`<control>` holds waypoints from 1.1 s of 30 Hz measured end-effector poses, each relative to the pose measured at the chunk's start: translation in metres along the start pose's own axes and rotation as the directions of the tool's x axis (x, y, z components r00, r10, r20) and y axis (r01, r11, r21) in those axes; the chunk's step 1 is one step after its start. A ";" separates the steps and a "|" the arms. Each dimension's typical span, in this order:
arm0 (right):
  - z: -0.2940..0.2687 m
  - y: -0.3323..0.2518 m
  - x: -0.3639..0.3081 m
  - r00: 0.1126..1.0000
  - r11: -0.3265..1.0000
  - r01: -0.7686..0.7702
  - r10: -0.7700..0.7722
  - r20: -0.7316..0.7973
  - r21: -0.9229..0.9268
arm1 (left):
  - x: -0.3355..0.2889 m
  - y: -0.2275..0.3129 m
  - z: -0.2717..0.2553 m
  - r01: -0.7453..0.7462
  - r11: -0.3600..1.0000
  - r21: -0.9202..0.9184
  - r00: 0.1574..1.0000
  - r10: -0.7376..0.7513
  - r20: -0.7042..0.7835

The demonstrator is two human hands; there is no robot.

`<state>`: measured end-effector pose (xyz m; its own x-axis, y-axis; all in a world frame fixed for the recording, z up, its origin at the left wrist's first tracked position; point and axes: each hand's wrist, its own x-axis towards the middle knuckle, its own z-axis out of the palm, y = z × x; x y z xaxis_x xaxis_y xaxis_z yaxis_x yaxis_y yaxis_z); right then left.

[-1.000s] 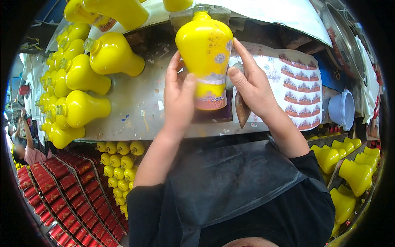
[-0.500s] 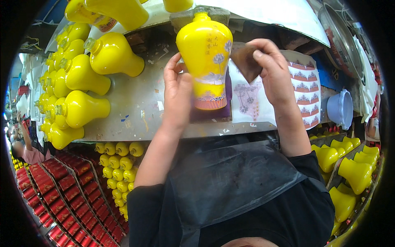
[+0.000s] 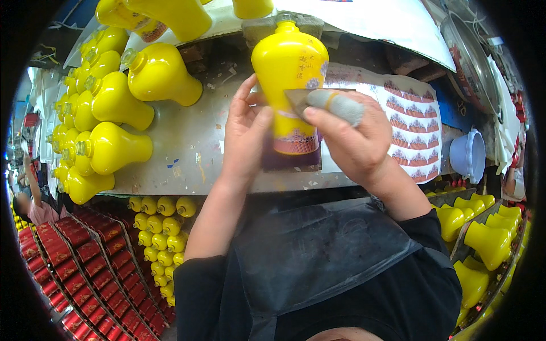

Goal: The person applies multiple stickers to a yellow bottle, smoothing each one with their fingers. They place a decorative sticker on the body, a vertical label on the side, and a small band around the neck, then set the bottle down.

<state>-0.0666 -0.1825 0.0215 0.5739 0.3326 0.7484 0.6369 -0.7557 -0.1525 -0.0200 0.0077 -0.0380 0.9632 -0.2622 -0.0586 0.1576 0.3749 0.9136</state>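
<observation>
A glossy yellow bottle (image 3: 273, 62) with a clear glass neck lies on the bench before me, neck pointing away. Grey-purple flowers, dark lettering and a pink patterned band decorate it. My left hand (image 3: 244, 133) is curled against its left side, with the thumb near the lower body. Pinched in my right hand (image 3: 364, 136) is a thin, dark brown, flat scraper (image 3: 297, 99), its edge over the front of the bottle. A grey covering with a yellow stripe (image 3: 339, 106) sits on one right finger. Purple cloth (image 3: 290, 162) shows under the base.
Decal sheets (image 3: 415, 162) lie right of the bottle, and a pale blue bucket (image 3: 467, 153) stands beyond them. More yellow bottles (image 3: 165, 77) crowd the bench's left; others fill racks at lower right (image 3: 483, 244). Red boxes (image 3: 91, 267) are stacked lower left. Another person (image 3: 42, 210) is far left.
My right hand has moved left, bringing the scraper from beside the bottle to over its front. The bottle's lettering and flowers have turned slightly to the right. My left hand stays alongside.
</observation>
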 end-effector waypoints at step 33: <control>-0.017 0.081 0.056 0.594 0.337 -0.747 0.725 0.349 0.573 | 0.071 0.025 0.035 -0.266 0.910 0.319 0.957 0.289 -0.027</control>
<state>0.0091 -0.2347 0.0619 0.9821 -0.1534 0.1091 0.0809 -0.1796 -0.9804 0.0453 -0.0324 -0.0052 0.9732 -0.1187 0.1969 -0.1818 0.1270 0.9751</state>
